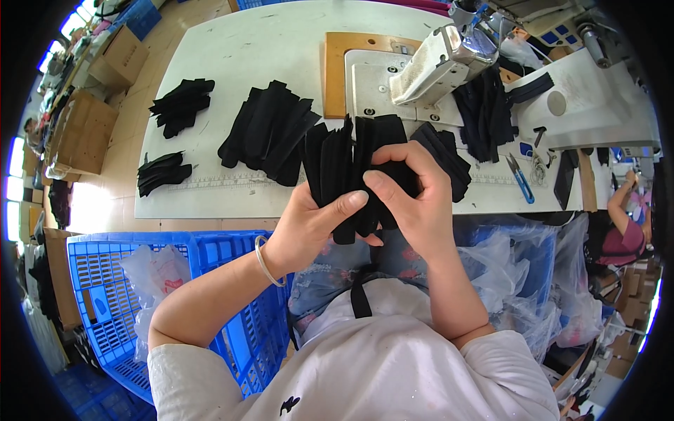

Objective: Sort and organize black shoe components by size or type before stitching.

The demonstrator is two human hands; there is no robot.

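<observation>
Black fabric strips (335, 165) stand bunched between two hands at the bench's near edge

Both grips are closed on the strips. The left hand (316, 214) lays its thumb across the front of the bundle, probably so the loose pieces cannot fan apart; the right hand (418, 186) has thumb and forefinger bent against the strips on its side, perhaps to keep their ends in line. The bundle stands over the lap, seemingly to give the fingers room beneath.

From the bundle, a large black pile (267, 133) lies at ten o'clock on the bench (239, 56), with two smaller piles (181, 105) (163, 173) toward nine, apparently spaced to stay separate. Another black pile (449, 161) sits just beyond the right hand at three o'clock. The sewing machine (435, 67) stands at one o'clock. Blue-handled snips (524, 189) lie at three o'clock, likely for easy reach. A blue basket (130, 238) stands at eight o'clock, beside the seat.
</observation>
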